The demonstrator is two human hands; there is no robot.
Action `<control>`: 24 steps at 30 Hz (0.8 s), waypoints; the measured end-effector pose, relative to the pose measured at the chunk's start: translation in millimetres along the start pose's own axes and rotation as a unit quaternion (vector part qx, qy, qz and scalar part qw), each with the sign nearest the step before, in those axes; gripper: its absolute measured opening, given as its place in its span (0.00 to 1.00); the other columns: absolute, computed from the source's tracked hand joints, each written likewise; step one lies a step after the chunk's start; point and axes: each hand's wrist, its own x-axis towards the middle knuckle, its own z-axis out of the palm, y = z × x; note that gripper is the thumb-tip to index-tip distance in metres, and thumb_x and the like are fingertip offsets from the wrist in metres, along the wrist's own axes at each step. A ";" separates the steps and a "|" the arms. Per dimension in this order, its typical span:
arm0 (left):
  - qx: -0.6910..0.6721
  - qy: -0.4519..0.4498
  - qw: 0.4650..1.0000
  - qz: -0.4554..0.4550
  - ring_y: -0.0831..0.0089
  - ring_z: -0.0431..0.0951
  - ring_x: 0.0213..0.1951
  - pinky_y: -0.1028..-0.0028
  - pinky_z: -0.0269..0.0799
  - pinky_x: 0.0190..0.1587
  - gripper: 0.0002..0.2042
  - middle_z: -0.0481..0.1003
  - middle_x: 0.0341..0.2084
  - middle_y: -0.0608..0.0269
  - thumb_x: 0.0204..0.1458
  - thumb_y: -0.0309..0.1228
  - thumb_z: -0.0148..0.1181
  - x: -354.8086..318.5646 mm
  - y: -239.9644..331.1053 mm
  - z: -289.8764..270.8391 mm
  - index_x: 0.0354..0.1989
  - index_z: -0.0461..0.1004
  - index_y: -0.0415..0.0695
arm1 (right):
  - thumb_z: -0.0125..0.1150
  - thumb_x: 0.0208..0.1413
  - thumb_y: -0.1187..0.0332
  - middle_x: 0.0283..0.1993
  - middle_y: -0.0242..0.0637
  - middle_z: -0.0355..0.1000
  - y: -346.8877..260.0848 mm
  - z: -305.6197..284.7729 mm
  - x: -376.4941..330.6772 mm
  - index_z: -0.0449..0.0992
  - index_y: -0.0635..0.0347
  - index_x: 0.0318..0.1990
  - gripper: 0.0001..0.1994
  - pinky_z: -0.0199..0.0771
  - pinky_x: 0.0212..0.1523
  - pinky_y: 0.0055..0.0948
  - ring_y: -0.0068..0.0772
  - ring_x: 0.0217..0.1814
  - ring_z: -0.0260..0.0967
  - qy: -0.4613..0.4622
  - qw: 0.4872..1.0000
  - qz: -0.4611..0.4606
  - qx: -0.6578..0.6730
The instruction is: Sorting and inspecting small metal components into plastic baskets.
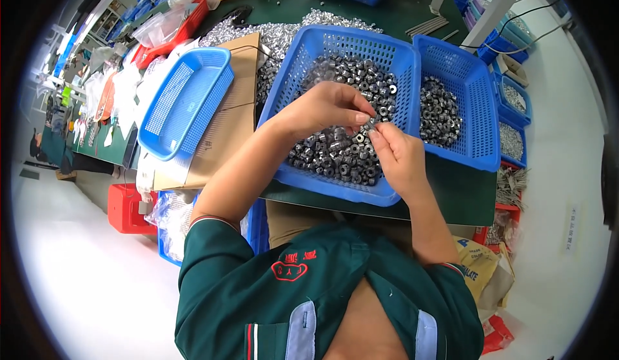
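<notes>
Both hands over blue basket [303, 70] of metal nuts [335, 150], left hand [325, 108] & right hand [396, 154] grips pinching one small nut [373, 121]

A dark green workbench [400, 12] runs through a brightly lit workshop with a pale, glossy floor [77, 276]. A white table leg [493, 9] stands at right; blue storage bins [509, 108] line the bench's edge.

Both forearms reach forward; left hand [325, 107] and right hand [398, 155] meet, fingertips pinched together.
</notes>
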 end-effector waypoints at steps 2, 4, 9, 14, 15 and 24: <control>0.018 0.012 0.999 -0.032 0.78 0.75 0.28 0.78 0.72 0.34 0.09 0.77 0.28 0.64 0.51 0.27 0.64 0.5 -1.8 2.2 0.37 0.76 0.36 | 0.56 0.58 0.67 0.21 0.44 0.70 -0.9 0.7 -0.7 0.72 0.60 0.32 0.07 0.64 0.22 0.38 0.47 0.22 0.69 0.001 0.999 -0.014 -0.031; 0.021 0.016 0.998 -0.049 0.79 0.75 0.27 0.78 0.72 0.30 0.09 0.76 0.25 0.64 0.52 0.29 0.64 2.7 -8.5 0.8 0.35 0.76 0.35 | 0.57 0.57 0.68 0.21 0.43 0.70 -2.6 2.0 -1.3 0.71 0.60 0.31 0.06 0.64 0.22 0.39 0.47 0.23 0.70 -0.001 0.998 -0.028 -0.061; 0.011 0.020 0.991 -0.131 0.81 0.74 0.23 0.81 0.71 0.25 0.12 0.74 0.21 0.67 0.55 0.36 0.62 10.6 -18.5 -6.9 0.31 0.75 0.38 | 0.59 0.53 0.69 0.20 0.36 0.69 -7.3 2.9 0.7 0.69 0.57 0.30 0.05 0.67 0.22 0.37 0.40 0.22 0.70 0.014 0.960 -0.137 -0.246; -0.020 0.088 0.988 -0.124 0.79 0.76 0.24 0.80 0.72 0.25 0.10 0.76 0.26 0.64 0.56 0.34 0.57 7.9 -5.8 -7.2 0.32 0.75 0.39 | 0.58 0.55 0.68 0.22 0.40 0.71 -4.1 3.4 -0.8 0.70 0.58 0.31 0.05 0.66 0.22 0.39 0.44 0.22 0.70 0.026 0.986 -0.068 -0.153; -0.024 0.076 0.990 -0.118 0.78 0.77 0.27 0.79 0.73 0.29 0.06 0.77 0.28 0.63 0.54 0.29 0.56 5.8 -7.0 -13.7 0.33 0.75 0.40 | 0.58 0.56 0.67 0.22 0.41 0.71 -4.0 3.8 -1.6 0.71 0.58 0.32 0.06 0.66 0.22 0.39 0.45 0.22 0.71 0.043 0.992 -0.037 -0.116; 0.610 -0.087 0.787 -0.029 0.56 0.78 0.37 0.61 0.72 0.39 0.13 0.77 0.30 0.57 0.39 0.25 0.60 2.7 -38.3 -7.3 0.36 0.79 0.50 | 0.57 0.57 0.66 0.21 0.41 0.71 0.6 4.7 0.3 0.71 0.58 0.32 0.06 0.65 0.22 0.40 0.46 0.22 0.70 0.035 0.990 -0.062 -0.123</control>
